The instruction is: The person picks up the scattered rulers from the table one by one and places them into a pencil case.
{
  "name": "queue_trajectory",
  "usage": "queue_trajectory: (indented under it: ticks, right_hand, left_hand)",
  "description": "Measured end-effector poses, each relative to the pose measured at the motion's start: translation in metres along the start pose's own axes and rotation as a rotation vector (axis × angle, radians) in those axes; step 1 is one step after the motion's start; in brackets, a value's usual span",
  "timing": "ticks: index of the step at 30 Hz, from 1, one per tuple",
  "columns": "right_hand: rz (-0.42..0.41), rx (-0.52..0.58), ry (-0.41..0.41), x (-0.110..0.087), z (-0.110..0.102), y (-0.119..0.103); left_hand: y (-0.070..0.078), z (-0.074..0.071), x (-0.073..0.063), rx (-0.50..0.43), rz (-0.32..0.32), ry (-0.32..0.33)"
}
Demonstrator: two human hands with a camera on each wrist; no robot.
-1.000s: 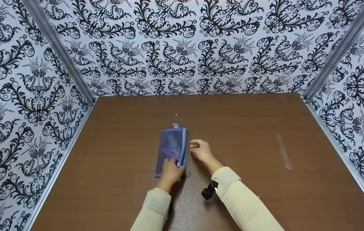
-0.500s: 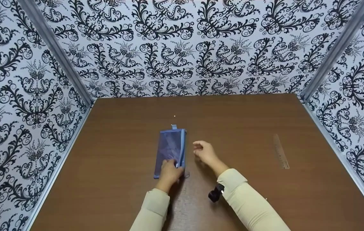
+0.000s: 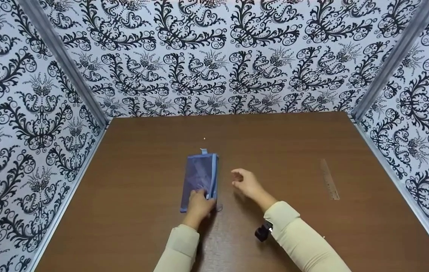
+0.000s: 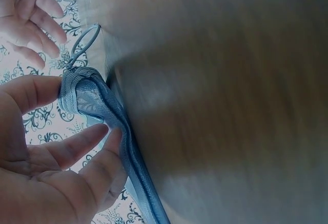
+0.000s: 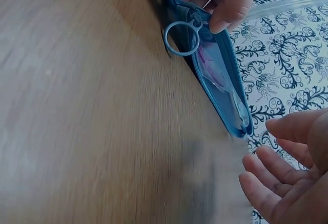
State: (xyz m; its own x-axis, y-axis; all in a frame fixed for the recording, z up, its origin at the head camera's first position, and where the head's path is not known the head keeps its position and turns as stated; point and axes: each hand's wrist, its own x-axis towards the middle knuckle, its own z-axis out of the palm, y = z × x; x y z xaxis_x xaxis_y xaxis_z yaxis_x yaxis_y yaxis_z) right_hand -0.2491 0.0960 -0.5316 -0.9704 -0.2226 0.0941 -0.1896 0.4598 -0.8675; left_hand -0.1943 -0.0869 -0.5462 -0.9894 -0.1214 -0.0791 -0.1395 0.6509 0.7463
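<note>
A blue translucent zip pouch (image 3: 198,170) lies on the table, its zipper along the right side. My left hand (image 3: 198,206) pinches the near end of the pouch between thumb and fingers. In the right wrist view the zipper is undone and the pouch's mouth gapes. Inside it shows something clear and pink (image 5: 211,69), its kind hard to make out. The zipper's ring pull (image 5: 166,39) hangs beside the left thumb. My right hand (image 3: 247,184), fingers loosely bent and holding nothing, hovers right of the pouch, apart from it.
A clear ruler (image 3: 329,180) lies on the brown table (image 3: 142,241) at the right. Patterned walls (image 3: 199,56) enclose the back and sides. A black wrist camera (image 3: 263,232) sits at the right sleeve.
My right hand has drawn away from the pouch, to the right and slightly toward me. The left hand keeps its hold at the pouch's near end.
</note>
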Motion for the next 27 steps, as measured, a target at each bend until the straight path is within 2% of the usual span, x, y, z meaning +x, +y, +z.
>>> queue_trajectory:
  ticks: [12, 27]
  right_hand:
    - [-0.018, -0.294, 0.014, -0.006, -0.018, -0.003]
    - [-0.008, -0.541, 0.006, -0.01, -0.042, 0.005]
  left_hand:
    - [0.002, -0.002, -0.003, -0.018, -0.006, -0.014]
    - [0.001, -0.002, -0.001, -0.019, -0.014, -0.009]
